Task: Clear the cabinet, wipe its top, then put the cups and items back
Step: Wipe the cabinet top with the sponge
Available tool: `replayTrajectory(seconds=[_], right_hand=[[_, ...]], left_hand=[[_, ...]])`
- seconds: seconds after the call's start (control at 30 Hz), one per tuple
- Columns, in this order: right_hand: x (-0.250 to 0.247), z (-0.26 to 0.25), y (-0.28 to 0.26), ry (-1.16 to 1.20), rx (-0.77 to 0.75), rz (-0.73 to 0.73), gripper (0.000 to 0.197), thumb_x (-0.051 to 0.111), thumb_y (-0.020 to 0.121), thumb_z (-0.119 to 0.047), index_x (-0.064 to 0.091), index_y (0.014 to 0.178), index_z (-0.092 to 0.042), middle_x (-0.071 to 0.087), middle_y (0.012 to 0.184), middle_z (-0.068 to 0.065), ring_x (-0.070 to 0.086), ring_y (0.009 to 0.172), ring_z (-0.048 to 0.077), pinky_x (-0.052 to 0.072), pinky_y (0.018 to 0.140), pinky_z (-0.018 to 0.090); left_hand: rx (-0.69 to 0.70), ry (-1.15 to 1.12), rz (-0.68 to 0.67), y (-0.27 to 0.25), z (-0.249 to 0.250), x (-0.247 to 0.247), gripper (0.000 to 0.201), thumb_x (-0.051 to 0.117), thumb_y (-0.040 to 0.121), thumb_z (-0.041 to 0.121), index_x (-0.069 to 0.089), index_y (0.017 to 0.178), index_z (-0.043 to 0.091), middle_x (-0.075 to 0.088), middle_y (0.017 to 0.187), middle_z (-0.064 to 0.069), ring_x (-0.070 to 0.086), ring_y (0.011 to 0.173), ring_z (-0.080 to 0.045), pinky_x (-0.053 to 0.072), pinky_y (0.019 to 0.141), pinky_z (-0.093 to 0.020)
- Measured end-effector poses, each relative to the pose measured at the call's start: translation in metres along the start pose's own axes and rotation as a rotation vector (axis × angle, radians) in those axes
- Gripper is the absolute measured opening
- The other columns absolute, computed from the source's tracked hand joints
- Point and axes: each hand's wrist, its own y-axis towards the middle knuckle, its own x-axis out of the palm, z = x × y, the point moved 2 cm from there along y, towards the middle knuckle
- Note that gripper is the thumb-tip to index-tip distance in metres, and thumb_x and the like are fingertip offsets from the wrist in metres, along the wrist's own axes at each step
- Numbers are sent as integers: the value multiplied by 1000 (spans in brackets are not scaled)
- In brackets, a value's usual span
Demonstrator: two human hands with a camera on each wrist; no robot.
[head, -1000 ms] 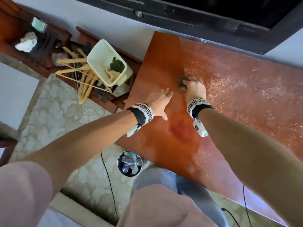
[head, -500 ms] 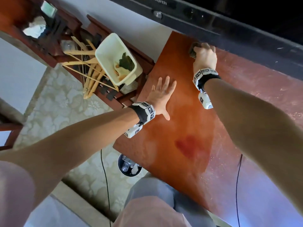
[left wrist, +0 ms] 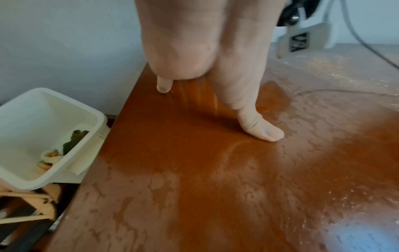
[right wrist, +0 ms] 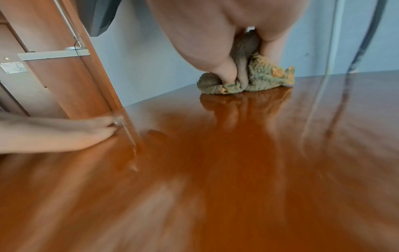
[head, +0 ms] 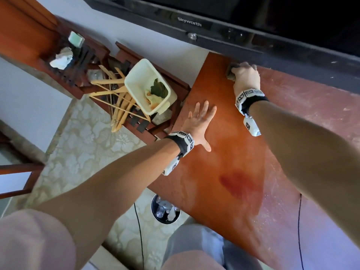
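Observation:
The reddish-brown cabinet top (head: pixel 229 156) fills the middle of the head view; its left part looks damp and glossy, its right part (head: pixel 311 106) dusty. My right hand (head: pixel 245 75) grips a crumpled grey-green cloth (right wrist: pixel 254 80) and presses it on the far left corner, under the television's edge. The cloth (head: pixel 230 72) shows only as a dark bit beside the knuckles in the head view. My left hand (head: pixel 200 121) lies flat on the top near its left edge, fingers straight. In the left wrist view the thumb (left wrist: pixel 259 127) presses on the wood (left wrist: pixel 215 187).
A black television (head: pixel 253 22) hangs over the cabinet's back edge. Left of the cabinet, a white tub (head: pixel 150 86) with leaves sits on wooden hangers (head: pixel 116 106). A small bin (head: pixel 165 209) stands on the patterned floor. Black cables (head: pixel 299 230) hang at the front.
My right hand has pushed the cloth from the middle of the top to its far left corner. My left hand has spread flat and stayed by the left edge.

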Motion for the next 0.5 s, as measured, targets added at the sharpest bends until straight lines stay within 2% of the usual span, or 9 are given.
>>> replayTrajectory(seconds=[0.07, 0.17, 0.27, 0.33, 0.4, 0.5], right_hand=[[3, 2, -29, -19, -3, -26, 33, 54, 93, 6, 71, 117, -11, 60, 119, 16, 49, 118, 43, 53, 92, 54], [4, 4, -77, -23, -36, -59, 39, 54, 90, 9, 69, 120, -11, 57, 118, 13, 46, 121, 41, 51, 94, 57], [12, 7, -121, -29, -40, -124, 42, 53, 91, 8, 66, 126, -10, 54, 125, 11, 44, 126, 39, 52, 93, 51], [19, 8, -152, -65, -51, -152, 38, 53, 95, 3, 65, 128, -12, 53, 129, 9, 42, 129, 38, 51, 91, 49], [27, 7, -185, -111, -73, -174, 35, 54, 97, -1, 63, 128, -12, 51, 133, 8, 41, 132, 38, 49, 94, 52], [39, 5, -240, -209, -146, -231, 37, 48, 99, -3, 57, 134, -9, 47, 139, 10, 40, 133, 40, 47, 99, 54]], left_hand=[[-12, 5, 1, -3, 0, -2, 163, 95, 49, 64, -16, 162, 24, -26, 168, -11, -19, 155, -38, 6, 124, -59], [-19, 31, 27, -3, 0, -4, 165, 95, 46, 65, -15, 162, 25, -23, 169, -9, -15, 156, -37, 11, 125, -59], [-67, 38, 30, -10, 9, -6, 164, 96, 47, 63, -14, 162, 24, -19, 170, -8, -9, 157, -36, 18, 125, -55], [-104, 17, 65, -20, 15, -4, 159, 97, 53, 57, -12, 162, 22, -15, 171, -8, -1, 158, -34, 24, 124, -53], [-118, -13, 125, -36, 21, 6, 145, 93, 64, 52, -8, 163, 19, -11, 171, -7, 4, 158, -32, 29, 123, -51], [-78, -51, 186, -68, 28, 38, 130, 87, 76, 50, -4, 164, 18, -12, 171, -6, 2, 158, -29, 28, 124, -48]])
